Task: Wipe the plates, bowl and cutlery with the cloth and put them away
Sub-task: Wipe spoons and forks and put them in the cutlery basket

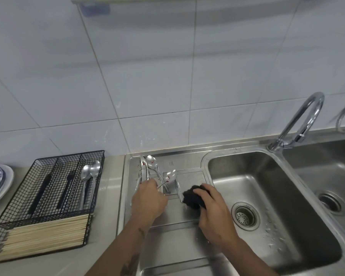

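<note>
Spoons (pixel 168 179) smeared with red spots lie with other cutlery on the steel drainboard (pixel 187 214) left of the sink basin (pixel 267 186). The left hand (pixel 148 200) has its fingers curled round the handles of a few pieces, lifting one stained spoon clear. The right hand (pixel 215 212) grips the dark cloth (pixel 193 197) just beside it. To do this step well, I would hold the handle firmly, wrap the cloth round the bowl of the spoon and draw it along both faces until the red is gone. Clean spoons (pixel 90 174) already sit in the wire cutlery tray (pixel 48 200) on the table (pixel 106 196).
</note>
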Demonstrator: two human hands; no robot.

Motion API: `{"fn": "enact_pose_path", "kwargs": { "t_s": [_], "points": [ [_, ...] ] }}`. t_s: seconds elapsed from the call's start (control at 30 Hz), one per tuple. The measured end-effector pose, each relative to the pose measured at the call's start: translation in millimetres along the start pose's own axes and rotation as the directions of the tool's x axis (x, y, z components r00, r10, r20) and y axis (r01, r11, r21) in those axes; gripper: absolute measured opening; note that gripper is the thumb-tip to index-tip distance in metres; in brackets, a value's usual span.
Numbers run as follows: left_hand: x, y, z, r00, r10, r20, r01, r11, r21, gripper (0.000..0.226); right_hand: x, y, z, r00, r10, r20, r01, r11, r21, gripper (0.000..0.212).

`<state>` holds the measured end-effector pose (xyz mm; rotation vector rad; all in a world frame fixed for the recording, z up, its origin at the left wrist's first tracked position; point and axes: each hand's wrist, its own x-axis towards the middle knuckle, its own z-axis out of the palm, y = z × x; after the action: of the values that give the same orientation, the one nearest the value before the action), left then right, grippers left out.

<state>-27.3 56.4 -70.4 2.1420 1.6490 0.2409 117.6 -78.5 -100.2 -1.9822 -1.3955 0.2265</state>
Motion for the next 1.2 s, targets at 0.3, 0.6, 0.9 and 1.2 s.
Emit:
{"fn": "enact_pose_path", "kwargs": {
  "t_s": [0.3, 0.6, 0.9, 1.2],
  "points": [
    [-70, -17, -54, 0.947, 0.292, -0.137, -0.289, 0.956, 0.037, 0.006, 9, -62, -17, 0.925, -0.38, 0.01, 0.372, 0.899, -0.231, 0.047],
    [-109, -18, -80, 0.919, 0.343, -0.195, -0.331, 0.939, 0.092, 0.011, -20, -77, -34, 0.887, -0.449, 0.103, 0.453, 0.811, -0.369, 0.051],
    [-130, -9, -87, 0.912, 0.35, -0.216, -0.345, 0.937, 0.061, 0.013, -36, -96, -57, 0.916, -0.393, -0.074, 0.352, 0.879, -0.321, 0.048],
    [-145, -8, -86, 0.884, 0.413, -0.219, -0.407, 0.91, 0.071, 0.015, -54, -91, -51, 0.897, -0.432, 0.091, 0.433, 0.822, -0.371, 0.059]
  ]
}}
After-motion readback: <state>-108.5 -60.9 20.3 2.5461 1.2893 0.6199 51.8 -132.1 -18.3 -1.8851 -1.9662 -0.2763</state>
